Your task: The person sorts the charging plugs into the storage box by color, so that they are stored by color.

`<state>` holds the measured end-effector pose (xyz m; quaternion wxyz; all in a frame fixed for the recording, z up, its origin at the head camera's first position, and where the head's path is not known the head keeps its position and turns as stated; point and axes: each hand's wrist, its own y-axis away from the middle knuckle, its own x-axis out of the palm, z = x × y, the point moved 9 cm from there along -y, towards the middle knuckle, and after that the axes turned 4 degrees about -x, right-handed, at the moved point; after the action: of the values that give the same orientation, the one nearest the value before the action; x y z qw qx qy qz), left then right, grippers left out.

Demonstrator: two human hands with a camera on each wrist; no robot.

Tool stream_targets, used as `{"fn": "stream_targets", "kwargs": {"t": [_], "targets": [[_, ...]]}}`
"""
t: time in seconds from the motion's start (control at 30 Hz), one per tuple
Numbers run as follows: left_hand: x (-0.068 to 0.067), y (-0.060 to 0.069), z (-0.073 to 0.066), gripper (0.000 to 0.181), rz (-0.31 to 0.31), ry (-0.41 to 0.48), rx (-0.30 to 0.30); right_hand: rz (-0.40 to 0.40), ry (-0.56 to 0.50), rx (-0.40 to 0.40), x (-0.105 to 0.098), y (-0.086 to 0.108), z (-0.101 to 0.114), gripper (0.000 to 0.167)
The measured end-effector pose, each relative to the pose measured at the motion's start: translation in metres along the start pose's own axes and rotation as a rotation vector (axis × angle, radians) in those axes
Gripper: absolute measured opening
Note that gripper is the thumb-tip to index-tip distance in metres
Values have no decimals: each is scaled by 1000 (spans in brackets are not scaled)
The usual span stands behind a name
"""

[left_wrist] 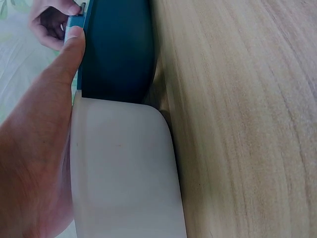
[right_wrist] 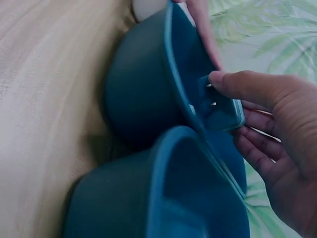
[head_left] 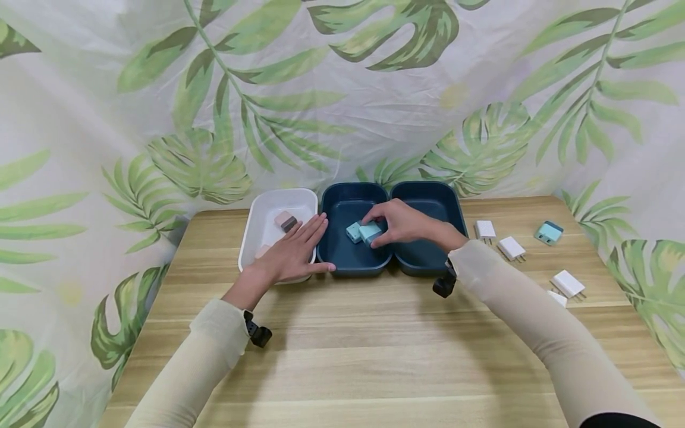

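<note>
My right hand [head_left: 404,223] pinches a teal plug-in charger [head_left: 370,233] between thumb and fingers, inside or just over the middle dark blue bin [head_left: 355,264]. Metal prongs of this charger [right_wrist: 218,106] show in the right wrist view. Another teal charger [head_left: 353,232] lies in the same bin, right beside the held one. My left hand [head_left: 291,252] rests with straight fingers over the right rim of the white bin [head_left: 250,232], its thumb reaching to the blue bin's edge. Inside the white bin lie a pink-and-brown block [head_left: 286,220] and a partly hidden pink piece [head_left: 262,251].
A second dark blue bin [head_left: 425,193] stands against the middle one, partly behind my right hand. On the wooden table [head_left: 342,351] to the right lie several white chargers [head_left: 511,248] and one teal charger [head_left: 549,233]. A leaf-patterned cloth [head_left: 342,119] hangs behind.
</note>
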<state>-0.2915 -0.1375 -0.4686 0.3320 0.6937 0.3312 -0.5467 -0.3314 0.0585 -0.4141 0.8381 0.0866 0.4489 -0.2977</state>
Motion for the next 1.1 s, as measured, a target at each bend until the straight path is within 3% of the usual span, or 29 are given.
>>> {"fn": "stream_targets", "kwargs": {"t": [0.67, 1.1], "targets": [[2, -1, 0, 108, 2, -3, 1, 55, 99, -9, 25, -18, 1, 47], [4, -2, 2, 110, 17, -7, -10, -10, 16, -36, 7, -3, 1, 44]]}}
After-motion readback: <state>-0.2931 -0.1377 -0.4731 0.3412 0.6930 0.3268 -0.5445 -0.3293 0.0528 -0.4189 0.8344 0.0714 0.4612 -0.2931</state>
